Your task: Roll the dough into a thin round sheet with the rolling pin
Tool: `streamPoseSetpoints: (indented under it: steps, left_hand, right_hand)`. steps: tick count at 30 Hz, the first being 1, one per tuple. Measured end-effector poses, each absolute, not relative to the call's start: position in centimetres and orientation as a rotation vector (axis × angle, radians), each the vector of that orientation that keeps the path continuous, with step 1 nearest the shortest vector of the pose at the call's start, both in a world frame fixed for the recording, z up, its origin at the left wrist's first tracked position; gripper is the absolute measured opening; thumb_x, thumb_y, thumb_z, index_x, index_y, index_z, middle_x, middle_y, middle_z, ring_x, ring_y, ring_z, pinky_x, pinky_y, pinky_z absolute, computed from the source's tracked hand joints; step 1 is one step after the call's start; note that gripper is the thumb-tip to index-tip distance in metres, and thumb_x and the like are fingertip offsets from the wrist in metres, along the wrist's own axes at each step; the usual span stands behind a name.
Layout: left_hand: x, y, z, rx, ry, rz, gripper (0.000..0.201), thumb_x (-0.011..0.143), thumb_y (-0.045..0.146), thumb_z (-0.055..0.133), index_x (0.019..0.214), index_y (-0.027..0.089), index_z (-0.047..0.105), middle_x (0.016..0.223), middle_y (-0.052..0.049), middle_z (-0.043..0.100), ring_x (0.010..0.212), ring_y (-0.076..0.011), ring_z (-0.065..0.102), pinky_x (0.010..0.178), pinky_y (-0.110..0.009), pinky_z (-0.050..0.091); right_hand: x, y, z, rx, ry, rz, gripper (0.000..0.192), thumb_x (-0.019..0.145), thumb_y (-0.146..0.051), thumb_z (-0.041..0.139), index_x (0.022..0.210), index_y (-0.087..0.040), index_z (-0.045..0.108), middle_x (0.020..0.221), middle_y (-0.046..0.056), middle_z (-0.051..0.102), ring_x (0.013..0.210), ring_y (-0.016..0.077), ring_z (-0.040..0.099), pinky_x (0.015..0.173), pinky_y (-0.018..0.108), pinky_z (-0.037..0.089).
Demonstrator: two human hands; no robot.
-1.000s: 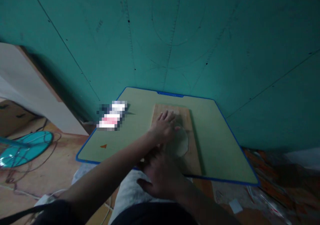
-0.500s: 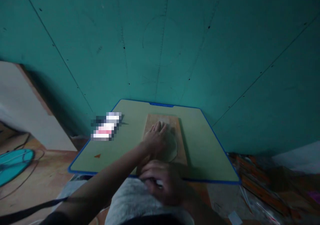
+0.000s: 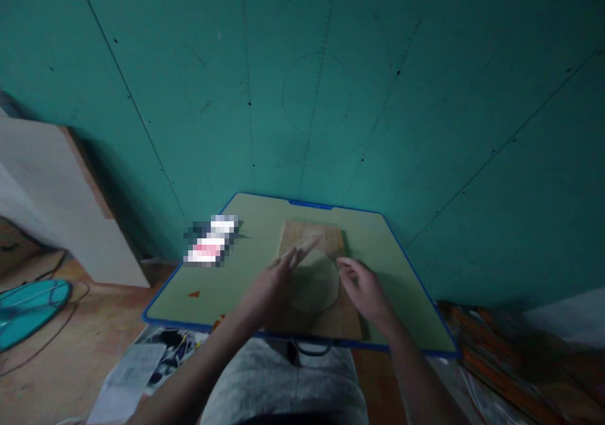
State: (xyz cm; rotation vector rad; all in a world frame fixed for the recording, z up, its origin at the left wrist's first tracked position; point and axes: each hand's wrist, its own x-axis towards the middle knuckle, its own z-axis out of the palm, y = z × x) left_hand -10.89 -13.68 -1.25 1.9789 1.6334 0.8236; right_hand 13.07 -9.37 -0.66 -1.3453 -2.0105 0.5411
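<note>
left hand [image 3: 269,289] fingers spread | right hand [image 3: 362,289] fingers loosely spread | both flank disc [image 3: 314,284] | no legible writing

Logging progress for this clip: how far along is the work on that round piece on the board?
Done: a flat round disc lies on the wooden board atop the blue-edged table. In hand: the left hand and right hand flank the disc, fingertips at its edges, both open, no grip closed on it. Left: hard to judge; its material is unclear in the dim light.
</note>
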Motion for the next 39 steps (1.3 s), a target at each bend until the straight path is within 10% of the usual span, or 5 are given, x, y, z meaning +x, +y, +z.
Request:
streamPoseSetpoints:
  steps: [7, 26, 39]
  left_hand:
    - [-15.8, -15.2, -1.1, 1.061, 1.595, 1.346, 0.070, 0.084, 0.048, 0.057, 0.143, 0.013, 0.044, 0.104, -0.011, 0.069, 0.052, -0.0137, 0.059, 0.044, -0.027, 0.049]
    - [-15.9, -16.7, -2.0, 0.811, 1.385, 1.508, 0.082, 0.063, 0.061, 0.077, 0.130, 0.019, 0.053, 0.095, -0.003, 0.070, 0.056, -0.0139, 0.060, 0.048, -0.027, 0.049]
    - [-15.7, -17.0, -1.7, 0.860, 1.420, 1.488, 0.081, 0.064, 0.063, 0.076, 0.128, 0.018, 0.053, 0.094, -0.004, 0.071, 0.057, -0.0151, 0.061, 0.055, -0.030, 0.051]
  right_hand:
    - [9.9, -9.1, 0.4, -1.902, -2.267, 0.176, 0.025, 0.095, -0.031, 0.052, 0.098, -0.015, 0.071, 0.104, 0.016, 0.067, 0.101, 0.0289, 0.065, 0.084, 0.036, 0.047]
    - [11.4, -4.4, -3.1, -1.587, -1.817, 0.757, 0.017, 0.075, -0.024, 0.064, 0.088, -0.018, 0.073, 0.079, 0.004, 0.075, 0.074, 0.0199, 0.070, 0.068, 0.029, 0.052]
    - [10.2, -5.7, -2.2, -1.557, -1.913, 0.468, 0.022, 0.090, -0.032, 0.049, 0.083, -0.023, 0.068, 0.083, 0.005, 0.074, 0.076, 0.0214, 0.067, 0.066, 0.028, 0.044]
